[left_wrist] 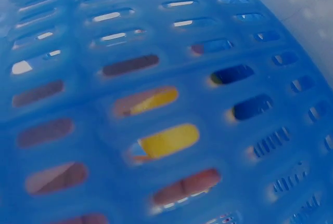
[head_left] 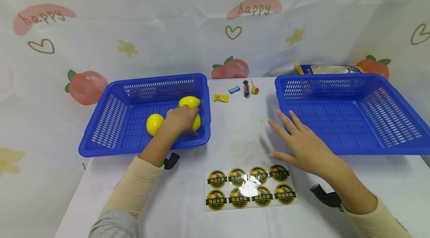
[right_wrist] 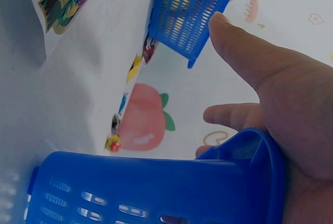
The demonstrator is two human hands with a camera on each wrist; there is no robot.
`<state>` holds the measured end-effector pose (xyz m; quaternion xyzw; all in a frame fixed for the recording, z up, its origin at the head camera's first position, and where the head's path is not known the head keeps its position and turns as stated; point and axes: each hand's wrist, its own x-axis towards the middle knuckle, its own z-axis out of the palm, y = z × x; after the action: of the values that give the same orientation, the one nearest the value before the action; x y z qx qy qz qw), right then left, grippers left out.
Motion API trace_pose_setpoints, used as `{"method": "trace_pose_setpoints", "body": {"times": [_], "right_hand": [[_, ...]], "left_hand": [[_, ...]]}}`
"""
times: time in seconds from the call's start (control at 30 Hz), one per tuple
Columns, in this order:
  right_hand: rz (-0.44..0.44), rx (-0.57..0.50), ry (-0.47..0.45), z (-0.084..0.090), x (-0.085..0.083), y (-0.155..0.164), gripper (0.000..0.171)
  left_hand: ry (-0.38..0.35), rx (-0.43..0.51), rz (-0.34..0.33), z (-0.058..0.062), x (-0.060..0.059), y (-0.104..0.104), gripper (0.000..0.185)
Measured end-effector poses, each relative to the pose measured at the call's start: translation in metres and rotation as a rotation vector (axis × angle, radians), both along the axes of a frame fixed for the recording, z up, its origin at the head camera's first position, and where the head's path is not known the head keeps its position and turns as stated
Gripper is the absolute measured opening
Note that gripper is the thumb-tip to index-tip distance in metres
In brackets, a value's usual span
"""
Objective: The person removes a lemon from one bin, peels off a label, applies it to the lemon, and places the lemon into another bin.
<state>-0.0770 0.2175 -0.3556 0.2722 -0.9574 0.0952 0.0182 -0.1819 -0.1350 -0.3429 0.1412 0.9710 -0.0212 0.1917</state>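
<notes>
At the table's [head_left: 188, 208] near edge lies a sticker sheet [head_left: 250, 188] of eight round labels, all in place on the backing, so labelling appears not yet begun. Just beyond it the right hand [head_left: 304, 148] rests open on the table, fingers straight and spread, grasping nothing, its far side against the near left corner of the right basket [head_left: 352, 113]; the right wrist view shows that basket's rim [right_wrist: 156, 187] below the palm. This basket holds nothing visible. On the table's left side the left hand [head_left: 183, 119] reaches into the left basket [head_left: 111, 118], fingers curled over the nearest lemon [head_left: 196, 122] at the basket's near right corner. A second lemon [head_left: 154, 124] lies just left of the hand, a third [head_left: 189, 102] just behind it. Judged from this layout, all three lemons are unlabelled and untransferred; the work stands at its first pick. At the far edge lie small candies [head_left: 246, 88] and a bag [head_left: 330, 69].
</notes>
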Motion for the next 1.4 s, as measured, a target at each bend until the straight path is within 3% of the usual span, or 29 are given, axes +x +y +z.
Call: {"method": "trace_pose_setpoints", "body": {"times": [0.23, 0.53, 0.8, 1.0, 1.2, 1.4], "right_hand": [[-0.006, 0.007, -0.008, 0.000, 0.000, -0.001, 0.089], [-0.009, 0.004, -0.015, 0.000, 0.000, 0.000, 0.088], [-0.010, -0.001, -0.019, 0.000, 0.000, 0.000, 0.088], [-0.010, 0.001, -0.011, 0.000, 0.000, 0.000, 0.088], [-0.006, -0.006, -0.005, -0.001, 0.000, 0.000, 0.088], [-0.007, -0.007, -0.005, -0.001, 0.000, -0.001, 0.088]], "left_hand": [[0.073, -0.017, -0.013, 0.004, 0.007, -0.001, 0.087], [0.174, 0.116, 0.022, 0.010, 0.018, -0.011, 0.080], [0.361, 0.322, 0.051, 0.016, 0.034, -0.013, 0.078], [0.552, 0.466, 0.033, 0.017, 0.046, -0.008, 0.077], [0.714, 0.570, -0.004, 0.014, 0.052, -0.001, 0.074], [0.804, 0.667, -0.079, 0.013, 0.058, 0.005, 0.073]]}}
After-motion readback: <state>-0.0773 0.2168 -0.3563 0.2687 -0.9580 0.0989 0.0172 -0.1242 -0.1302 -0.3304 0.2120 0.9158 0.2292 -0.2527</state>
